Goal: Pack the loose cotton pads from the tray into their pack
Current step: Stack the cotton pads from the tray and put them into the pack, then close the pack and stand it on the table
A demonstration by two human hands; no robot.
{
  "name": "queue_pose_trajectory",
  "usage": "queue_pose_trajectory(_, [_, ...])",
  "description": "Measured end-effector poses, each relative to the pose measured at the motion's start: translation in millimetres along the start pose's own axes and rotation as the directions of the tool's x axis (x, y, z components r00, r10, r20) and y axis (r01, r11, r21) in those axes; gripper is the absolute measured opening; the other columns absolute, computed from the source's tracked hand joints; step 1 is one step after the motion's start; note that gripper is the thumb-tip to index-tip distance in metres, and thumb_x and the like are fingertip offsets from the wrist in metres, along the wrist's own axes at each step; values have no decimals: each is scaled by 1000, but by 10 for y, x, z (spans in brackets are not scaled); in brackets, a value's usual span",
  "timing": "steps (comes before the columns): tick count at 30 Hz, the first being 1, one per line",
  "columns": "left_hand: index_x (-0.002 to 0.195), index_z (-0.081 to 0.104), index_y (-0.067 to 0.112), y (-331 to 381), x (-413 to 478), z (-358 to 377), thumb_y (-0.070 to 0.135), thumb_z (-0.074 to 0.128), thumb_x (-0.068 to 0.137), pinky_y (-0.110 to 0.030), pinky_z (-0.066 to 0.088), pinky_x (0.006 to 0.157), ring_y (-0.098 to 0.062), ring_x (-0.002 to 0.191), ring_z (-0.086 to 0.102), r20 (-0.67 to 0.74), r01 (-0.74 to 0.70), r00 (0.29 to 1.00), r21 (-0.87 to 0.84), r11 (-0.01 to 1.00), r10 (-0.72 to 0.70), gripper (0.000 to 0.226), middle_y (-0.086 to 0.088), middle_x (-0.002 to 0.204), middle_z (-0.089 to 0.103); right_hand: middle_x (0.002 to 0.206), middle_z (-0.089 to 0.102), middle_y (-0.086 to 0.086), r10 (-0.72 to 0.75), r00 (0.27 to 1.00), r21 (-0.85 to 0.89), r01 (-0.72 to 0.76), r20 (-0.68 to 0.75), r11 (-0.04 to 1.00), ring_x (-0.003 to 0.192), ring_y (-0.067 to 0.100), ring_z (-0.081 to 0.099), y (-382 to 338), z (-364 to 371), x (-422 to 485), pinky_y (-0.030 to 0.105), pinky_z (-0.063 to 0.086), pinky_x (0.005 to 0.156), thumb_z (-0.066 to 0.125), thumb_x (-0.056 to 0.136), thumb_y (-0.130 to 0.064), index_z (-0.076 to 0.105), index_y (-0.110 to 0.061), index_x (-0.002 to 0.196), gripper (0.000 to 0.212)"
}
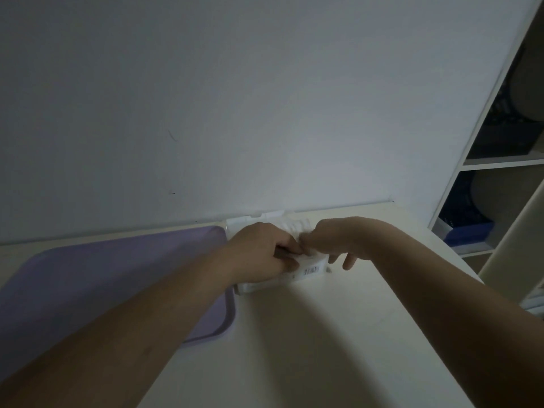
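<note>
A white cotton pad pack (309, 270) with a barcode label lies on the cream table, just right of the lilac tray (117, 260). My left hand (262, 251) lies on top of the pack with its fingers curled round the pack's upper part. My right hand (329, 240) meets it from the right, thumb and forefinger pinching something white at the pack's top; its other fingers hang down loosely. Whether that white thing is a pad or the pack's flap is hidden. No loose pads show on the visible part of the tray.
A white ridged plastic piece (276, 222) lies against the wall behind my hands. The wall rises straight from the table's far edge. At the right stands a shelf unit (500, 160) holding dark items and a blue bin (468, 231).
</note>
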State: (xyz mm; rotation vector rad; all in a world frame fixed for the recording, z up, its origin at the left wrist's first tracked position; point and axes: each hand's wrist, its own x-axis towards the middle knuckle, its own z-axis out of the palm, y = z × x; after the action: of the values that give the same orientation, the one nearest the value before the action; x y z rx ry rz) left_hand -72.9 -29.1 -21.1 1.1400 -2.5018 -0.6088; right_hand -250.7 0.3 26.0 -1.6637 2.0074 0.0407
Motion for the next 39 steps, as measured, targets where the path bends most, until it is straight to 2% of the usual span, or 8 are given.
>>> queue_pose_trajectory(6, [116, 76, 36, -7, -18, 22, 31, 75, 87, -25, 51, 100, 3, 105, 67, -14, 0, 1000, -25, 1000, 0, 29, 21, 114, 74, 64, 47, 0, -42, 949, -140, -2, -312, 990, 54, 18, 44, 32, 124, -28, 26, 31, 50, 59, 91, -33, 41, -15, 65, 37])
queue_pose_trajectory(15, [115, 76, 38, 17, -59, 37, 33, 76, 87, -26, 51, 98, -1, 106, 67, -64, -19, 998, 24, 1000, 20, 28, 19, 113, 76, 71, 54, 6, 30, 978, -99, -51, -207, 994, 66, 21, 54, -23, 264, 127, 33, 49, 76, 46, 96, -24, 53, -10, 77, 24])
queue_pose_trajectory(19, [103, 78, 27, 65, -114, -3, 29, 66, 93, -29, 54, 84, -11, 92, 70, -112, -70, 991, 3, 998, 70, 16, 7, 100, 78, 121, 63, 14, 16, 993, -86, -25, -113, 996, 115, 36, 61, 6, 271, 43, 40, 49, 98, 39, 103, -16, 60, -2, 125, 34])
queue_pose_trajectory(23, [110, 76, 23, -139, -162, -234, 17, 64, 93, -27, 53, 92, -12, 97, 69, -416, 98, 900, -89, 991, -126, 21, 7, 111, 75, 99, 55, 2, -34, 942, -190, -32, -335, 981, 102, 30, 63, 156, 258, 32, 36, 48, 83, 40, 97, -43, 63, -13, 99, 37])
queue_pose_trajectory(25, [111, 74, 22, -368, -198, -296, 17, 65, 89, -31, 54, 96, -18, 101, 70, -469, 255, 831, -156, 954, -299, 24, 3, 111, 74, 112, 54, 1, -87, 857, -247, -49, -508, 968, 100, 26, 62, 172, 248, -29, 33, 46, 75, 53, 94, -46, 69, -19, 104, 34])
queue_pose_trajectory(28, [113, 71, 16, -591, -252, -279, 24, 72, 82, -36, 59, 85, -25, 95, 72, -312, 383, 765, -483, 788, -563, 32, -3, 104, 73, 153, 42, 7, -291, 750, -347, 87, -594, 934, 136, 28, 46, 10, 318, -79, 42, 47, 95, 49, 101, -38, 59, -22, 134, 38])
queue_pose_trajectory(31, [110, 67, -3, -638, -224, -195, 18, 73, 89, -32, 48, 60, -27, 72, 64, -177, 360, 741, -710, 605, -648, 30, -14, 88, 68, 170, 17, 9, -430, 755, -330, 294, -495, 897, 156, 28, 18, -230, 551, -73, 46, 21, 124, 32, 105, -52, 34, -30, 156, 56])
queue_pose_trajectory(39, [121, 65, 8, -805, -222, -137, 30, 82, 83, -24, 39, 45, -17, 72, 71, -127, 311, 788, -762, 567, -602, 47, -6, 96, 75, 155, 41, 3, -468, 763, -373, 316, -447, 872, 138, 31, 39, -215, 848, 106, 49, 33, 112, 7, 100, -59, 38, -33, 147, 62])
